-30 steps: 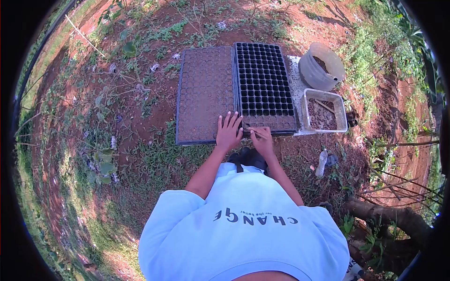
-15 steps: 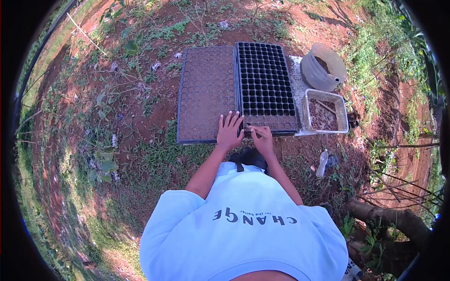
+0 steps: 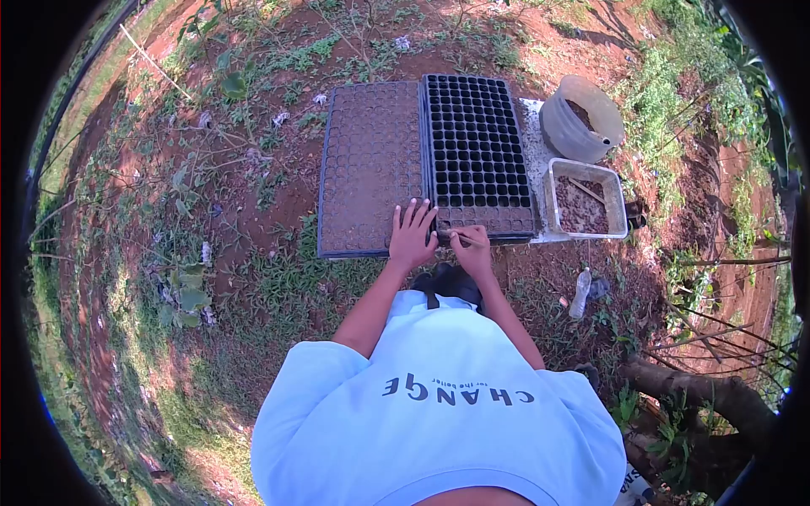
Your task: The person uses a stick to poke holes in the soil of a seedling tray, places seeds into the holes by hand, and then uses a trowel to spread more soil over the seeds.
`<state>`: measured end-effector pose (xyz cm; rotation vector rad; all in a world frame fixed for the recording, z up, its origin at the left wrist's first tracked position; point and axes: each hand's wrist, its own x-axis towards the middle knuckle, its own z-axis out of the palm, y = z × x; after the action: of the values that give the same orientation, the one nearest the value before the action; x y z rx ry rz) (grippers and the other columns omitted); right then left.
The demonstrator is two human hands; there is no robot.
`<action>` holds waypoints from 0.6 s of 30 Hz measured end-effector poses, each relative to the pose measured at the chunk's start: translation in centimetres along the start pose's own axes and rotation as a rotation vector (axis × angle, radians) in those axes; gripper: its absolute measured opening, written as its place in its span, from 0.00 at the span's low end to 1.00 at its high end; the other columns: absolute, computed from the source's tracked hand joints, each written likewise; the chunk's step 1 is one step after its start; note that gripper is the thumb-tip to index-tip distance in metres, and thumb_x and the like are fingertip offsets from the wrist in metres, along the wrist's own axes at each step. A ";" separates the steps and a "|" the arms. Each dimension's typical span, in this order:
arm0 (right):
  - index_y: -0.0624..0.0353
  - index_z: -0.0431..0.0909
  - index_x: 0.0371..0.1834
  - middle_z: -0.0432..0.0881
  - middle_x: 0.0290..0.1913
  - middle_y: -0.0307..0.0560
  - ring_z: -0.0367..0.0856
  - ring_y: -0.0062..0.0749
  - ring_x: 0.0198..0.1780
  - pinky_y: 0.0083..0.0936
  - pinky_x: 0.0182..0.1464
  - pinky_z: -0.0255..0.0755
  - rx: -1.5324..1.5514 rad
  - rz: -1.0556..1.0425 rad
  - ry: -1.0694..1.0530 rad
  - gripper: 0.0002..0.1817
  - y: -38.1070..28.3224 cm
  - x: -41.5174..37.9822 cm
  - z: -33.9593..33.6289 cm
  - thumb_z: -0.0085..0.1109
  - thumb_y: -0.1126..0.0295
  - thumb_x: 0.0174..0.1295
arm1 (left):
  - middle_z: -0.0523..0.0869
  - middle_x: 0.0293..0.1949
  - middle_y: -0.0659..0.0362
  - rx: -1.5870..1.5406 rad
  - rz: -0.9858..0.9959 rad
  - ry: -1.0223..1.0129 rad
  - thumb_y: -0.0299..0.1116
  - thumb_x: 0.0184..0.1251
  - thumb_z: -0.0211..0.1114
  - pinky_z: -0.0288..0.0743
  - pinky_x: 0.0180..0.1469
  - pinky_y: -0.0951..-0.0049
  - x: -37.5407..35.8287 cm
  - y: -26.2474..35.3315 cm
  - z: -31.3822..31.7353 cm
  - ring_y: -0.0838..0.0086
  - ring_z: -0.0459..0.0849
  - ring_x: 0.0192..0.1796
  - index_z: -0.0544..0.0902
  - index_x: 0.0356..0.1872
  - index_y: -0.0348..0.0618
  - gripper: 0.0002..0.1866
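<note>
My left hand (image 3: pixel 411 240) rests palm down with fingers spread on the near right corner of a soil-filled seedling tray (image 3: pixel 367 160). Beside it stands a second black seedling tray (image 3: pixel 477 143), its cells mostly dark and hollow, with soil (image 3: pixel 498 221) filling the rows nearest me. Over that tray's near left corner, my right hand (image 3: pixel 474 250) pinches a thin stick (image 3: pixel 453 234), its tip pointing left toward my left thumb. Whether the tip touches the soil is too small to tell.
Right of the trays, a whitish board (image 3: pixel 533 126) carries a translucent round tub (image 3: pixel 578 135) with soil. A rectangular container (image 3: pixel 553 198) there holds soil and a wooden stick (image 3: pixel 586 191). A plastic bottle (image 3: pixel 580 293) lies on the ground; a thick branch (image 3: pixel 692 386) is at lower right.
My right hand and the stick have shifted very slightly, the stick now lying a little flatter. My left hand stays in place on the tray.
</note>
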<state>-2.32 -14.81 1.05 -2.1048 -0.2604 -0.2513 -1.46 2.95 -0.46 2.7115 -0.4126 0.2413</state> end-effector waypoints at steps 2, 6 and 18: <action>0.54 0.88 0.39 0.88 0.39 0.40 0.77 0.37 0.42 0.30 0.50 0.71 0.005 0.033 0.014 0.07 -0.2 0.1 -0.2 0.64 0.72 0.59 | 0.64 0.73 0.57 -0.008 0.003 0.005 0.43 0.63 0.57 0.39 0.77 0.45 0.0 0.1 -0.1 0.59 0.54 0.77 0.67 0.71 0.54 0.32; 0.54 0.88 0.38 0.88 0.38 0.40 0.77 0.37 0.42 0.31 0.50 0.71 -0.010 0.009 0.025 0.06 -0.2 0.2 -0.1 0.64 0.72 0.58 | 0.64 0.73 0.57 -0.003 0.002 0.007 0.42 0.62 0.57 0.39 0.77 0.45 0.0 0.0 0.1 0.59 0.55 0.77 0.67 0.70 0.53 0.32; 0.53 0.88 0.39 0.88 0.39 0.40 0.77 0.35 0.43 0.29 0.50 0.72 -0.016 0.011 -0.022 0.08 0.1 -0.3 -0.7 0.63 0.73 0.58 | 0.64 0.73 0.58 -0.006 -0.012 0.004 0.42 0.64 0.56 0.38 0.77 0.45 0.1 0.1 0.2 0.60 0.54 0.77 0.66 0.71 0.55 0.32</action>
<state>-2.65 -15.45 1.22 -2.1249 -0.2608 -0.2247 -1.39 2.76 -0.56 2.7067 -0.3957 0.2416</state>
